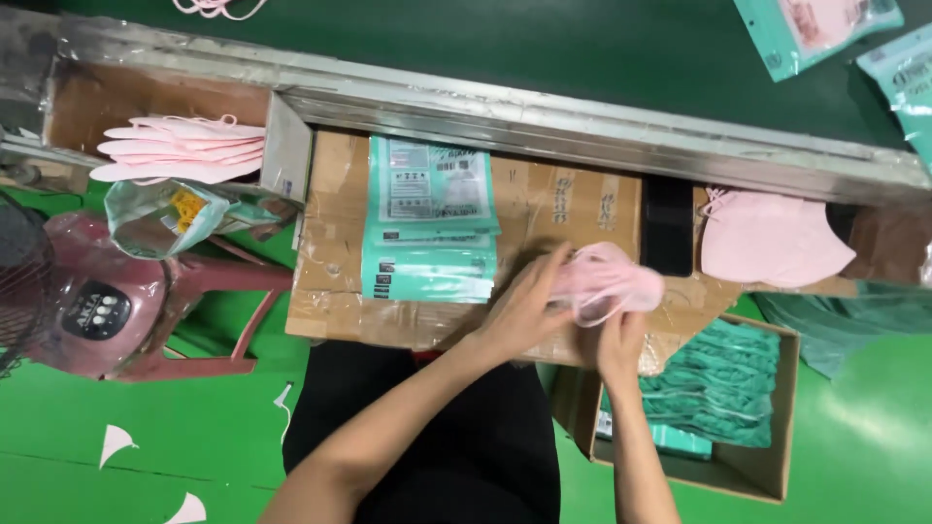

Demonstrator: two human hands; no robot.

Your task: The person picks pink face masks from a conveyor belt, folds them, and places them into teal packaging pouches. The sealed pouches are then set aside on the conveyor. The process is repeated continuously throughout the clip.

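Observation:
My left hand (519, 306) and my right hand (619, 342) both grip a pink face mask (607, 278) over a taped cardboard work surface (335, 291). The mask is blurred with motion. A stack of teal and white flat pouches (429, 223) lies on the cardboard just left of my left hand. To the right of the mask a pile of pink masks (772, 241) rests beside a black block (668, 225).
A cardboard tray at upper left holds stacked pink masks (184, 147). A box of teal pouches (723, 383) stands on the green floor at lower right. A dark green conveyor belt (544, 44) with a metal rail (602, 121) runs along the top. A pink stool (194, 291) and a fan (19, 281) are at left.

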